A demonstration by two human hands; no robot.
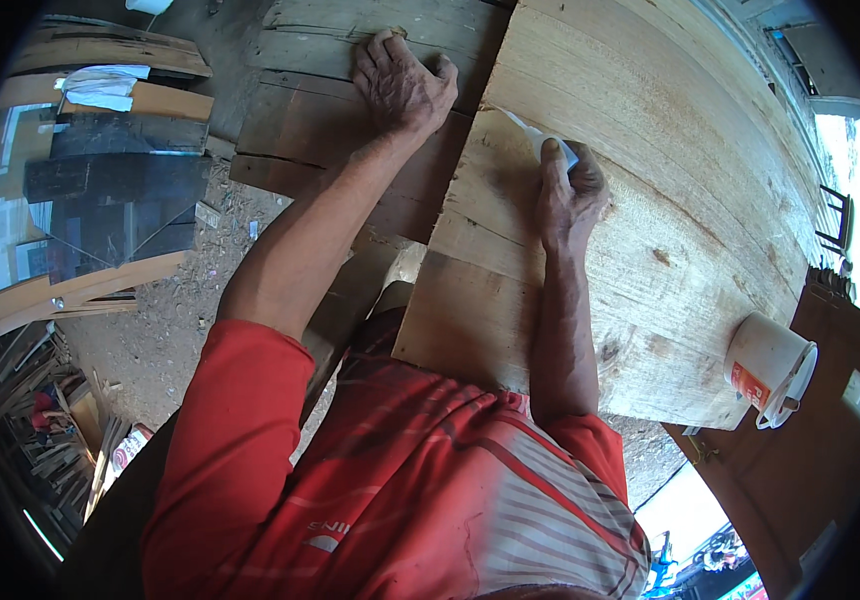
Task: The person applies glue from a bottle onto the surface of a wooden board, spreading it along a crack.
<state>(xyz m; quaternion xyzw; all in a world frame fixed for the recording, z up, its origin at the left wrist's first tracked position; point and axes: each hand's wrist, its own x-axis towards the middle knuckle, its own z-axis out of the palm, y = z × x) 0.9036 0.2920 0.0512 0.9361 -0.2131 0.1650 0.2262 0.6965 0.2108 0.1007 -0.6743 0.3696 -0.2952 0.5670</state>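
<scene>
Head view is looking down over a red shirt [390, 500] with pale stripes, nearest the camera, with both bare forearms reaching away from it. Just right of the shirt, a white plastic tub [765, 360] with a red label is sitting at the near corner of a broad pale wooden board [670, 200], and a pale stick-like tool is leaning inside it. The board is lying across the worktop and is filling most of the right half of the picture.

Farther out, the right hand [570, 190] is resting on the board with its fingers curled around a small white scraper [547, 137]. The scraper's flat white edge is sticking out beyond the fingertips on the far side of the hand, pressed against the board's surface near its left edge.

Beyond and to the left, the left hand [402, 85] is lying flat and spread, gripping nothing, on darker weathered planks [320, 120] that are butting against the board's left edge. The two hands are well apart from the tub.

To the far left, sawdust is covering the ground [170, 320], with offcuts and a dark glass pane [115, 190] lying around it.
</scene>
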